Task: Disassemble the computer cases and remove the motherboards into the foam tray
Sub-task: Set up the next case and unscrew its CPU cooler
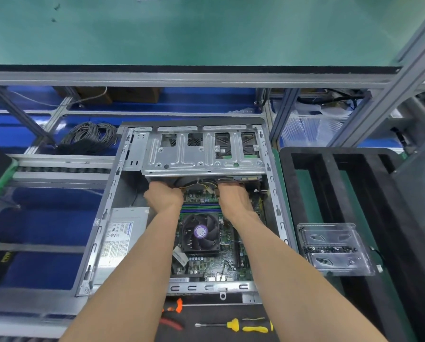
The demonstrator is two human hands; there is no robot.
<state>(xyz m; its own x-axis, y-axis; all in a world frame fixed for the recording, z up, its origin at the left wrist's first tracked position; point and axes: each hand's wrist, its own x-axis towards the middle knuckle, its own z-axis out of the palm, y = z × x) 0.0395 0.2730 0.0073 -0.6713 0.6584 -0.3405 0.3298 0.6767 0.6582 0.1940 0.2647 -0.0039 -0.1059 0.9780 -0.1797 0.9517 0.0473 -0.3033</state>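
Green-matted bench carries the open computer case (182, 208), motherboard (206, 257) still inside. My left hand (163, 196) and right hand (233, 198) reach under the drive cage (201, 151) (fingers hidden, grip unclear).

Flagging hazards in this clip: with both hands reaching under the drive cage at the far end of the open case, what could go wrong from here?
1. The left hand and right hand work beneath the metal drive cage, fingertips hidden; its edge could scrape them.
2. The yellow and black cables sit between the hands; a hard tug might strain the motherboard connectors.
3. The forearms pass beside the CPU fan; leaning down could press on it.
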